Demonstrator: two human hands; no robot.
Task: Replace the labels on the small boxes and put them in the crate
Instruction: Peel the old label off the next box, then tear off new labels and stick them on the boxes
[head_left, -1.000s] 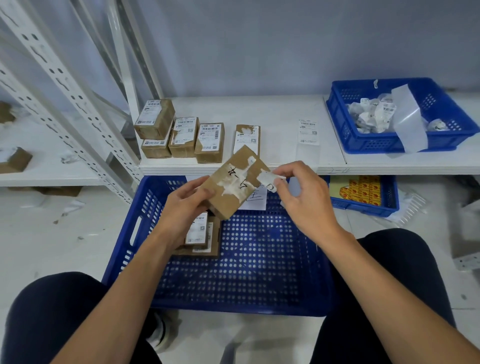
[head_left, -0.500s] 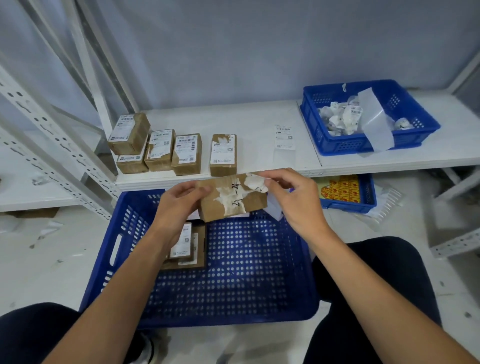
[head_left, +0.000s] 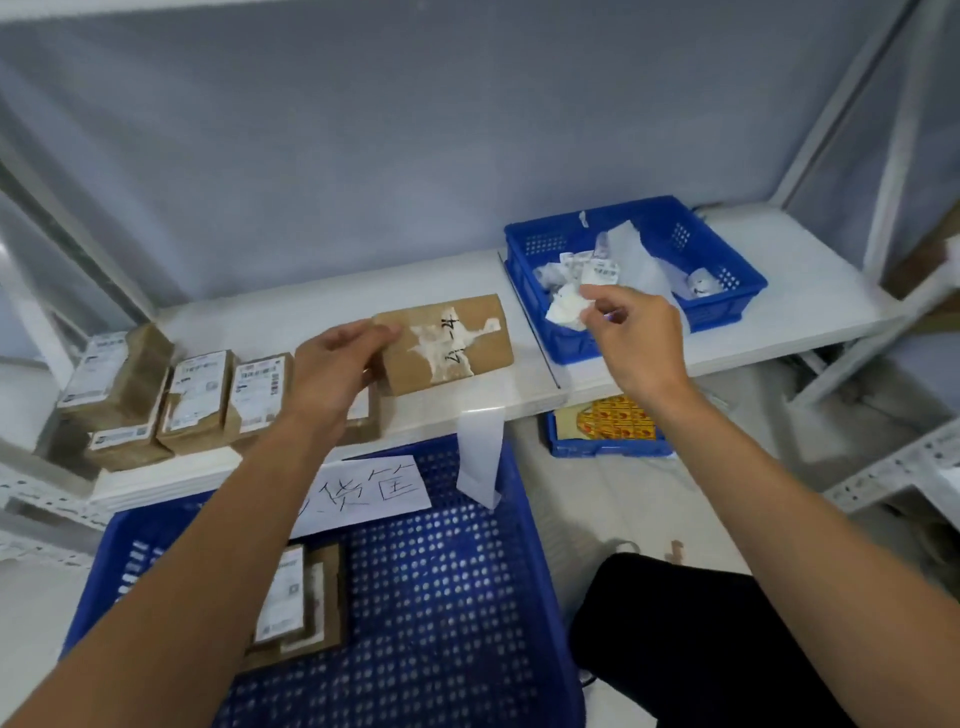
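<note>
Raised since half a second ago from above the crate (head_left: 441, 597) to shelf (head_left: 249, 327) level, hands now parted.

Far left on the shelf: row of labelled boxes (head_left: 200, 397), sitting as before.

Next, left hand (head_left: 332, 374), grip clamped on the left end of the small box (head_left: 457, 343), thumb on top, keeping it at mid-shelf; resting or just above, cannot tell. Brown cardboard, top face scarred with white torn-label residue and dark handwritten marks.

Below, draped off the shelf edge over the crate: translucent backing strip (head_left: 480, 452).

Further right, right hand (head_left: 634, 338), no longer on the box, grip pinched together on a crumpled white label scrap (head_left: 563, 306) over the near rim of the small blue bin (head_left: 654, 221).
</note>
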